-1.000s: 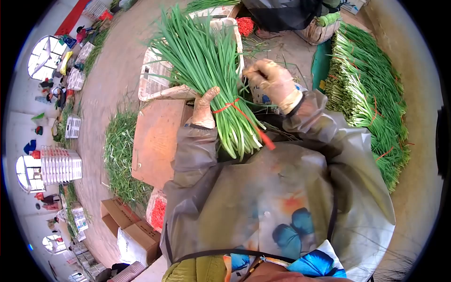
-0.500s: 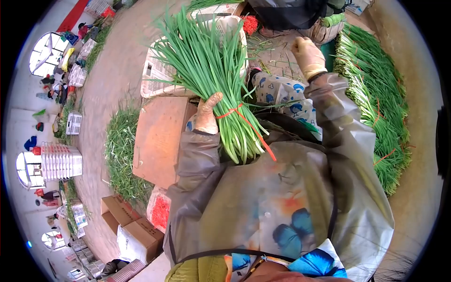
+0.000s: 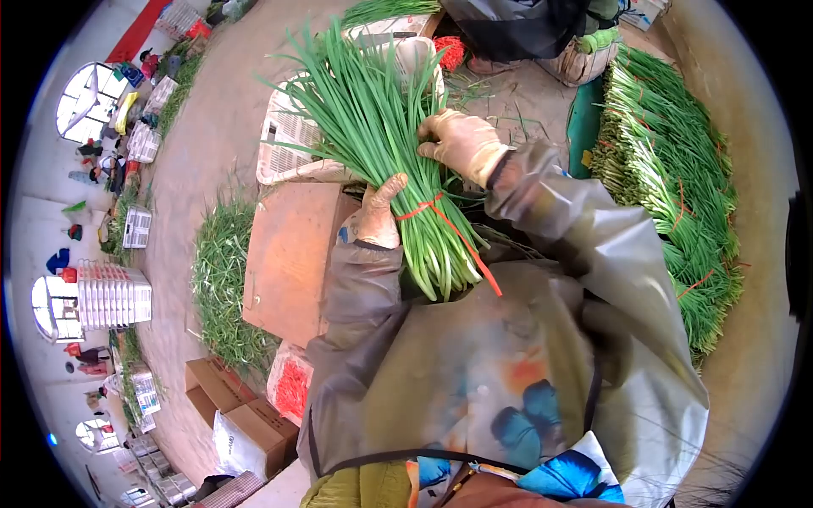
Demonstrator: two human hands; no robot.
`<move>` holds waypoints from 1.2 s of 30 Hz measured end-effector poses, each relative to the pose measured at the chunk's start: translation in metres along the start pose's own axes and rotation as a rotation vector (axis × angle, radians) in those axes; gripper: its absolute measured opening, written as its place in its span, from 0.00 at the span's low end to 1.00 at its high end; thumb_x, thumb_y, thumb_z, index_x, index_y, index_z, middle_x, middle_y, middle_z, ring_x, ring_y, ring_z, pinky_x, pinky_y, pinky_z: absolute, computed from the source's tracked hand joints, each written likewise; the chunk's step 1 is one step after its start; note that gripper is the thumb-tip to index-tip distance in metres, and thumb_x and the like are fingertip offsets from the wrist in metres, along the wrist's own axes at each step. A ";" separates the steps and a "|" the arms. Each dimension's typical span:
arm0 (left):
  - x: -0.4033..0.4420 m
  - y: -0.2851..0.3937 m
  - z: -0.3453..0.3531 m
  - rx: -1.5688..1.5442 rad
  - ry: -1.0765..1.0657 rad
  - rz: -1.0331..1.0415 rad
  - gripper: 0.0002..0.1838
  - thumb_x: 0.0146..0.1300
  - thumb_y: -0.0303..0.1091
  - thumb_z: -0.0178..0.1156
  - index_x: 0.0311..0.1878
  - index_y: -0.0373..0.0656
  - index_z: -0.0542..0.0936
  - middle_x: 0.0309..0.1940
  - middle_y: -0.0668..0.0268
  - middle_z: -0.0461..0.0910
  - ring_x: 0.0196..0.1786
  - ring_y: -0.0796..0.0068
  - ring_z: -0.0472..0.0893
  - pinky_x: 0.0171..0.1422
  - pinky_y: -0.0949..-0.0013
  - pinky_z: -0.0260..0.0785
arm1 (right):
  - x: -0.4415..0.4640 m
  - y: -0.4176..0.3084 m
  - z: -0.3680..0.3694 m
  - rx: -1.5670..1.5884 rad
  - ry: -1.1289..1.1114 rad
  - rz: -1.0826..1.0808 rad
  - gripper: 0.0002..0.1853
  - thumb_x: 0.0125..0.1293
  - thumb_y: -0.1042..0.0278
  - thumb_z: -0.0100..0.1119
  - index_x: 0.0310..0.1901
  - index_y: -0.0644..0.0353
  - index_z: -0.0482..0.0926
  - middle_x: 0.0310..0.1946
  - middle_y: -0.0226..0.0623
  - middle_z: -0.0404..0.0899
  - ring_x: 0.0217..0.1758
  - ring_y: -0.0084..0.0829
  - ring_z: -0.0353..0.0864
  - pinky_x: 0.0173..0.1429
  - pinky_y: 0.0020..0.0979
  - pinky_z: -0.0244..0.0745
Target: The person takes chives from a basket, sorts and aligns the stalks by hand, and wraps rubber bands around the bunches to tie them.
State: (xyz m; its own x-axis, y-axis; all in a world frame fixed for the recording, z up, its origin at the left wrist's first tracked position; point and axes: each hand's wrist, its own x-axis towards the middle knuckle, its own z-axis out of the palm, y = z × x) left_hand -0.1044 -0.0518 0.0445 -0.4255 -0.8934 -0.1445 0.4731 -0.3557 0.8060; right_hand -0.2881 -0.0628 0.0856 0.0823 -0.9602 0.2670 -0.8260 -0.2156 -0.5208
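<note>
A bundle of garlic chives (image 3: 385, 127), long flat green leaves with pale stem ends, lies at a slant in front of me. Its lower part is tied with a red band (image 3: 421, 206) whose loose tail hangs down to the right. My gloved left hand (image 3: 378, 216) is wrapped around the bundle just above the band, thumb across the front. On the bundle's right edge, higher up among the leaves, my gloved right hand (image 3: 466, 144) has its fingers curled and its thumb and fingertips pinching at the chives. Exactly which leaves are between those fingertips is hidden.
Behind the bundle stands a white plastic crate (image 3: 284, 140). A brown board (image 3: 288, 254) is at my left, beside a heap of loose leaves (image 3: 224, 279). Red bands (image 3: 292, 387) lie near a cardboard box (image 3: 254, 415). Tied chives (image 3: 677, 186) line the right; another person (image 3: 517, 30) sits ahead.
My right hand has come in from the right, where it was closed and apart from the bundle, to the leaves' right edge. The left hand keeps its hold.
</note>
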 end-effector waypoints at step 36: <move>0.004 0.030 -0.005 0.329 -0.103 -0.090 0.26 0.64 0.44 0.53 0.62 0.42 0.64 0.52 0.62 0.72 0.53 0.73 0.72 0.56 0.68 0.65 | -0.032 0.035 0.034 2.000 -0.666 0.525 0.26 0.61 0.52 0.56 0.53 0.64 0.71 0.44 0.42 0.78 0.44 0.34 0.79 0.53 0.36 0.74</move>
State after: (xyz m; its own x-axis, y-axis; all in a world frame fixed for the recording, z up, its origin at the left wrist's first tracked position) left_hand -0.0880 -0.0675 0.0657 -0.5380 -0.8238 -0.1784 0.1635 -0.3096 0.9367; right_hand -0.3005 -0.0450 0.0316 0.5985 -0.7855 -0.1577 0.6516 0.5918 -0.4746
